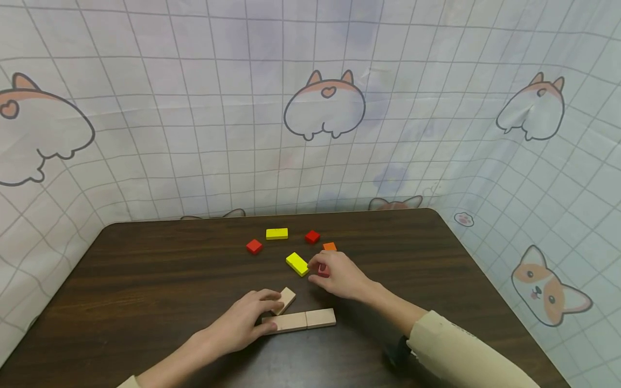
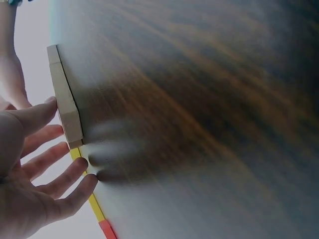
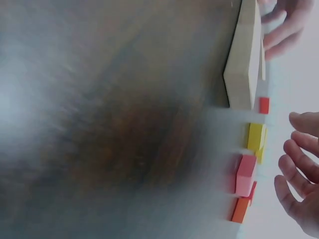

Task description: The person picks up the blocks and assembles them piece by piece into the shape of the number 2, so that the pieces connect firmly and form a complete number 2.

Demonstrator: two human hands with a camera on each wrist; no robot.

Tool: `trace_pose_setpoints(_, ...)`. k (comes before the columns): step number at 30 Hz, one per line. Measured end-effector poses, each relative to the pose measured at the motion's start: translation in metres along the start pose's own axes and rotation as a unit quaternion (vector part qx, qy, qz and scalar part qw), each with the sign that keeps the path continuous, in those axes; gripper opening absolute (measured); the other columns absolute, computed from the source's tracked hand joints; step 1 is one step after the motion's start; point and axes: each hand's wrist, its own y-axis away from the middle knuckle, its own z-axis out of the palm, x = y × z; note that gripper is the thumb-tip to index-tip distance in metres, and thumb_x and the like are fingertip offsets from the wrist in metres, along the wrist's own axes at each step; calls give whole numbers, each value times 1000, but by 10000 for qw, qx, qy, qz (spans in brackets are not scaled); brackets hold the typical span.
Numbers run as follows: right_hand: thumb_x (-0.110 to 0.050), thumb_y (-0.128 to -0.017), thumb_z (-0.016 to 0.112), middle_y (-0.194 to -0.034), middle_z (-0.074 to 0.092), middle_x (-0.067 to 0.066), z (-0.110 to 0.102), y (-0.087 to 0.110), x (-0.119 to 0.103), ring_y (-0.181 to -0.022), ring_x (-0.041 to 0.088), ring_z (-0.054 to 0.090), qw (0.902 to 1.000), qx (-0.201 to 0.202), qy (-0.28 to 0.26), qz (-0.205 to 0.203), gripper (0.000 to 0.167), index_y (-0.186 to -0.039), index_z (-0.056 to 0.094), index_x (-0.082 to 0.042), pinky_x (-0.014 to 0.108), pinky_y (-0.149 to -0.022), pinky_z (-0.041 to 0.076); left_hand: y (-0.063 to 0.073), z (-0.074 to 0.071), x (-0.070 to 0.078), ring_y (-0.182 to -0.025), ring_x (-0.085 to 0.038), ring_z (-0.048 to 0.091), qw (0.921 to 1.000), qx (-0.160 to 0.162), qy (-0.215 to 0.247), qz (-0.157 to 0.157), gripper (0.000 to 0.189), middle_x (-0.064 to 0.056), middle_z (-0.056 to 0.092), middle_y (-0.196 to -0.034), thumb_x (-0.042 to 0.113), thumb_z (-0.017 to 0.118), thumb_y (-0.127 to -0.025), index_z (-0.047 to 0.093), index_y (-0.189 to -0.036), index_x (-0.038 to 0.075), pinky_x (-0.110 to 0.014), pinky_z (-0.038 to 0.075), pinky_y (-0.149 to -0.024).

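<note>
Two plain wooden blocks (image 1: pixel 291 322) lie end to end as a row on the dark table. A third wooden block (image 1: pixel 287 297) sits at an angle behind them. Around the row's left end is my left hand (image 1: pixel 242 322), its thumb by the front block and its fingertips by the angled one; the fingers are spread in the left wrist view. My right hand (image 1: pixel 342 276) hovers over a pinkish-red block (image 3: pixel 245 175), which its fingers partly hide in the head view. In the right wrist view those fingers are loosely bent and apart from the block.
A yellow block (image 1: pixel 297 264) lies left of the right hand, and an orange block (image 1: pixel 330 247) behind it. Farther back are another yellow block (image 1: pixel 277 234) and two red blocks, one left (image 1: pixel 254 247) and one right (image 1: pixel 312 237). A patterned curtain (image 1: pixel 233 161) stands behind the table.
</note>
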Motion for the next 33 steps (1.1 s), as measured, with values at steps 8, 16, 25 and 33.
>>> trace_pose_setpoints(8, -22, -91, 80, -101, 70, 8, 15, -26, 8, -88, 21, 66, 9991, 279, 143, 273, 30, -111, 71, -2, 34, -80, 55, -1, -5, 8, -122, -34, 57, 9996, -134, -107, -244, 40, -11, 58, -139, 25, 77, -94, 71, -129, 7, -54, 48, -99)
trace_pose_setpoints(16, -25, -91, 80, -100, 66, 7, 25, -36, 10, -84, 17, 61, 9979, 220, 187, 582, 34, -113, 70, -1, 33, -78, 54, -2, -2, 4, -121, -35, 58, 9998, -101, -107, -156, 40, -13, 59, -138, 25, 77, -94, 71, -128, 5, -55, 49, -97)
trace_pose_setpoints(25, -4, -92, 67, -113, 66, 12, 27, -36, 12, -94, 22, 63, 9984, -33, -44, 569, 28, -119, 69, 2, 36, -84, 55, -2, -1, 2, -119, -36, 58, 10000, -31, -77, -3, 40, -14, 59, -137, 28, 77, -95, 71, -127, 5, -55, 50, -95)
trace_pose_setpoints(33, 1, -87, 63, -118, 66, 11, 28, -36, 14, -97, 21, 62, 9985, -295, 94, 458, 36, -122, 70, 1, 37, -87, 55, -2, 15, -24, -117, -34, 59, 9995, 177, -84, 228, 45, -8, 60, -137, 45, 72, -95, 72, -127, 13, -55, 51, -91)
